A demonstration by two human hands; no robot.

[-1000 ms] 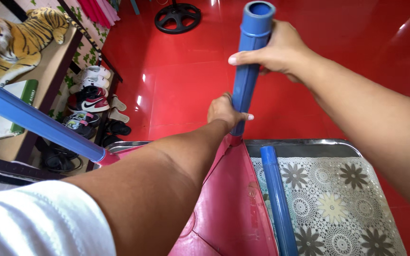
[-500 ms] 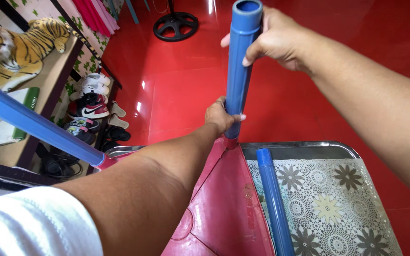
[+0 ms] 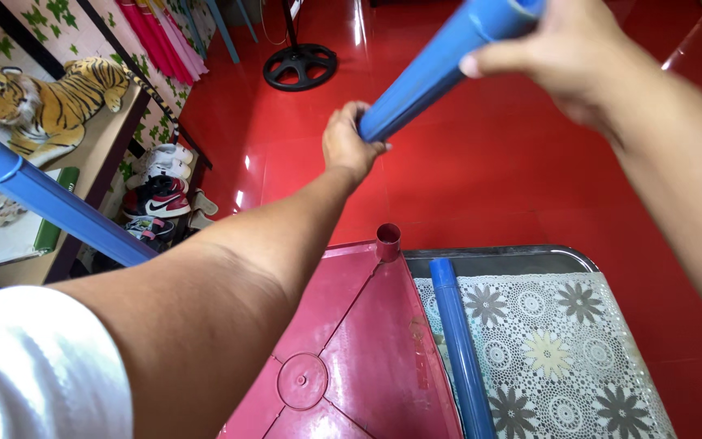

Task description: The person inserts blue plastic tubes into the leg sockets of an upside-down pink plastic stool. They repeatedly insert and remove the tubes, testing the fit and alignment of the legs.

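Blue pipe (image 3: pixel 440 69) was held tilted above the red socket (image 3: pixel 387 237), gripped low by the left hand (image 3: pixel 347 142) and high by the right hand (image 3: pixel 566 57). Pipe would best be uprighted, aligned over socket.

Glossy red floor (image 3: pixel 481 179), fan base (image 3: pixel 300 66), wooden shelf (image 3: pixel 99 154), plush tiger (image 3: pixel 46 102), shoes (image 3: pixel 156 195)

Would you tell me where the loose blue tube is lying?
Head view, lower centre: the loose blue tube lies between the red plastic panel and the lace cloth.
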